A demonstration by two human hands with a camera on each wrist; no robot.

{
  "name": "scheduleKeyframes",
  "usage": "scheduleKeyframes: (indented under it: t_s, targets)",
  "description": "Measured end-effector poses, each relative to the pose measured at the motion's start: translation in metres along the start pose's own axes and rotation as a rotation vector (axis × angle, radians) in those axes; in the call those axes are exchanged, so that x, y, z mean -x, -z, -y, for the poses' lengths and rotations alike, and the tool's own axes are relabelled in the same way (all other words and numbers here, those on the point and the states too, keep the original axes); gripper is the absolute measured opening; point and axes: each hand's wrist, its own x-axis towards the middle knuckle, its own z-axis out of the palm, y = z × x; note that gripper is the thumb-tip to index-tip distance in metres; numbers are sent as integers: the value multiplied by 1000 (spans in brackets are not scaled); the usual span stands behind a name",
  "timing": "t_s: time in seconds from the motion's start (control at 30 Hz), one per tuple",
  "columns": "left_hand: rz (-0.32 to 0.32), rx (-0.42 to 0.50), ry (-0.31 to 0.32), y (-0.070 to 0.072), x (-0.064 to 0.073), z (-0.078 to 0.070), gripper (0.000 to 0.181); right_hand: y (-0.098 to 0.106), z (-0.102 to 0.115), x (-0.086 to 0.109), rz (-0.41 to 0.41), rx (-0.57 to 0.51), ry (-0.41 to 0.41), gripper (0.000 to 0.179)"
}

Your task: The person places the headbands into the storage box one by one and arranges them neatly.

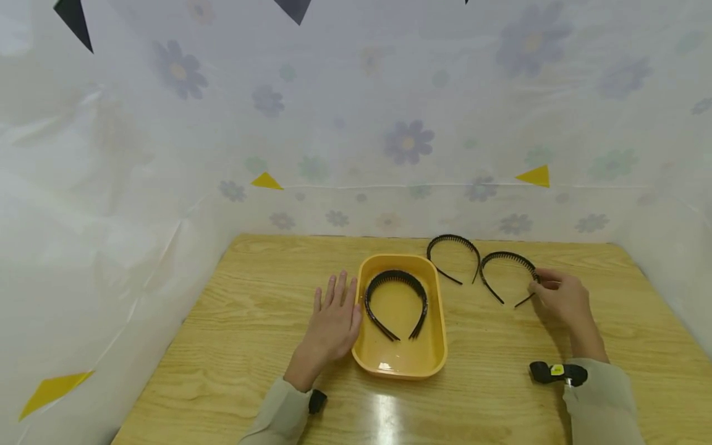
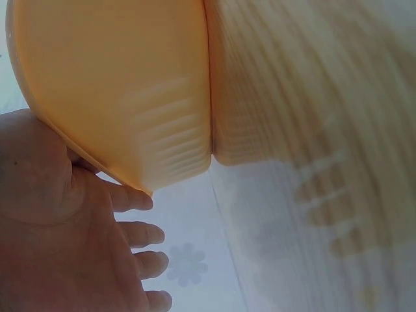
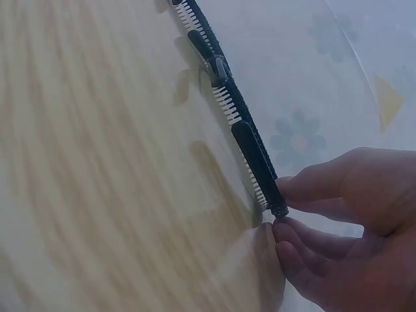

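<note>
A yellow plastic tray (image 1: pixel 384 371) stands on the table, holding a few black toothed headbands (image 1: pixel 396 274) laid together. Against the tray's left rim rests my left hand (image 1: pixel 329 324), its fingers straight; the left wrist view has the hand (image 2: pixel 71 227) beside the tray wall (image 2: pixel 110 84). To the right of the tray, my right hand (image 1: pixel 567 300) pinches the right side of another black headband (image 1: pixel 508 254) between thumb and fingers. In the right wrist view, the fingertips are at the end of that headband (image 3: pixel 260 162). One more headband (image 1: pixel 449 237) lies just left of it.
The wooden table (image 1: pixel 250 346) carries everything. A pale flower-printed sheet (image 1: pixel 345 111) hangs behind the table's back edge, and plain white sheeting (image 1: pixel 83 216) closes off the left side. A black strap device (image 1: pixel 559 372) sits at the right wrist.
</note>
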Motion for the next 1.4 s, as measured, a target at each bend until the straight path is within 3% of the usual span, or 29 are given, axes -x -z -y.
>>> scheduleKeyframes:
  t_s: [0.33,0.6,0.9,1.4]
  targets:
    - [-14,-8,-5,-1,1,1,59,-3,0,-1,-5,21,-6,47]
    - [-7,-1,3,-1,0,0,59,0,3,-2,-57,1,-88,44]
    - [-5,-4,0,0,0,-1,59,1,5,0,-79,-2,-64,43]
    - [0,-7,13,-1,0,0,59,6,13,0,-190,-46,-55,40]
